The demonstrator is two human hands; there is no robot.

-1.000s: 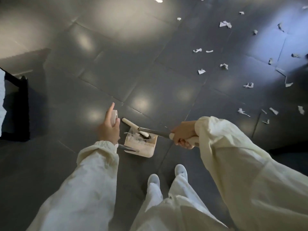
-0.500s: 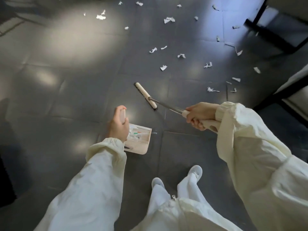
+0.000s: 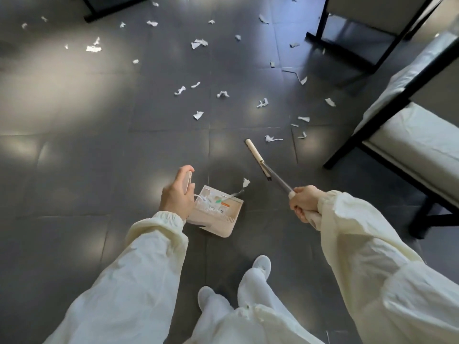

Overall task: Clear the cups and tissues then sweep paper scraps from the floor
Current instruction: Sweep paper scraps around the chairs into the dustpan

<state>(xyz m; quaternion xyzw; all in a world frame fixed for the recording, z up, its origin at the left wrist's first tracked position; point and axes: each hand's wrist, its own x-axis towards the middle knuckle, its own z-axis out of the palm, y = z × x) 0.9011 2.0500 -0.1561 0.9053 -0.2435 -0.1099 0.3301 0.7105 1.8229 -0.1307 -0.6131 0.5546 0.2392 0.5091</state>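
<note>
Gripping broom handle (image 3: 280,181) with right fingers (image 3: 299,194), dustpan handle (image 3: 188,181) with left fingers (image 3: 184,170); sweep featherlight, flimsy scraps (image 3: 272,139) beyond right fingers gently.

Dark grey tile floor (image 3: 99,157), glossy, with thin seams between large square tiles. Broad soft patches of reflected light (image 3: 57,78) at left, smaller round glints (image 3: 159,188) nearer the middle. At right, black-framed seat (image 3: 357,140) with pale cushions (image 3: 417,130), legs on the tiles. Upper right, behind it, second black frame (image 3: 323,18) carrying a pale panel (image 3: 372,13). Top left, black furniture foot (image 3: 111,9), cut off by the edge.
</note>
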